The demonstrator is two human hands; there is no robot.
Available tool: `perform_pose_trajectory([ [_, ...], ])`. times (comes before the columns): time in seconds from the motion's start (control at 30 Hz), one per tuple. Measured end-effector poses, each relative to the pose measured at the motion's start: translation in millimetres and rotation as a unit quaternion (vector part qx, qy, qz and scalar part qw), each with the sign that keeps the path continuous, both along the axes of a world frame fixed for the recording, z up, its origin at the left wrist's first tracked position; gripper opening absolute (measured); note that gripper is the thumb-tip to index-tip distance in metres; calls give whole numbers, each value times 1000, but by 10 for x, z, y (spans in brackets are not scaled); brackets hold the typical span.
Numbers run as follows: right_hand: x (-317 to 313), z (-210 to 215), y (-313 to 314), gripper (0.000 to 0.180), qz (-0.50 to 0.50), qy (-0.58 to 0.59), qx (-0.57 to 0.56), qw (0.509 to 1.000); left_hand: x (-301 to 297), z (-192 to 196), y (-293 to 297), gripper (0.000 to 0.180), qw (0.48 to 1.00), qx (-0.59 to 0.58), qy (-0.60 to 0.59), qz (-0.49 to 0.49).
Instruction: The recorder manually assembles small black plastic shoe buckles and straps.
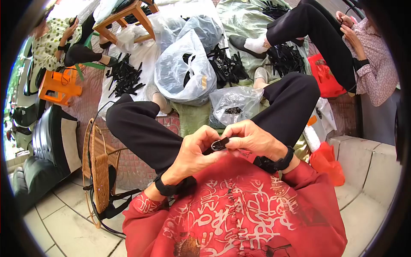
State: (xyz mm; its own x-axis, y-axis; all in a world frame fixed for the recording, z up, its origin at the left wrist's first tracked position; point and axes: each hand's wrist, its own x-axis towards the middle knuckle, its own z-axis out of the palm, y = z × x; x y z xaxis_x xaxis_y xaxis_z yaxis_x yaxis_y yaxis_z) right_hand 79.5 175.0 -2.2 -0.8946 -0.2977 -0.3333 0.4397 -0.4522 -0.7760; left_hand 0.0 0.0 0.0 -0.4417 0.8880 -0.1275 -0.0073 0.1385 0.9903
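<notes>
A short black strap with a silver buckle (220,144) is held between my two hands, above my lap. My left hand (198,148) pinches its buckle end between thumb and fingers. The thumb and forefinger of my right hand (252,139) are closed on the strap's other end. Just beyond my hands, between my knees, sits an open clear plastic bag (233,110) with small dark metal-looking pieces inside. A larger clear bag (184,79) holding black items stands farther off.
Piles of black straps (125,76) lie on cloth sheets left and right; buckled straps (227,66) sit by the large bag. A wicker chair (100,167), an orange stool (60,85) and a red bag (327,162) surround me. Two other people sit at the far left and right.
</notes>
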Motion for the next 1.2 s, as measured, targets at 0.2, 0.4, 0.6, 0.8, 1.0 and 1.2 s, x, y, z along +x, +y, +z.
perform_pose_trajectory([
  [0.2,-1,-71,32,12,-36,-23,-62,997,-109,158,14,10,931,-54,-362,4],
  [0.4,31,14,30,15,-64,-15,-142,988,-75,239,35,11,929,-34,-365,-45],
  [0.6,30,114,9,18,-124,-5,-172,977,31,262,22,12,937,18,-348,-17],
  [0.8,-38,185,53,16,-122,27,-64,990,93,219,44,14,923,74,-375,30],
  [1.0,-146,212,176,14,-110,81,67,988,-20,194,157,19,924,78,-372,30],
  [1.2,-202,190,238,11,-110,81,68,988,-82,167,235,16,931,70,-358,20],
])
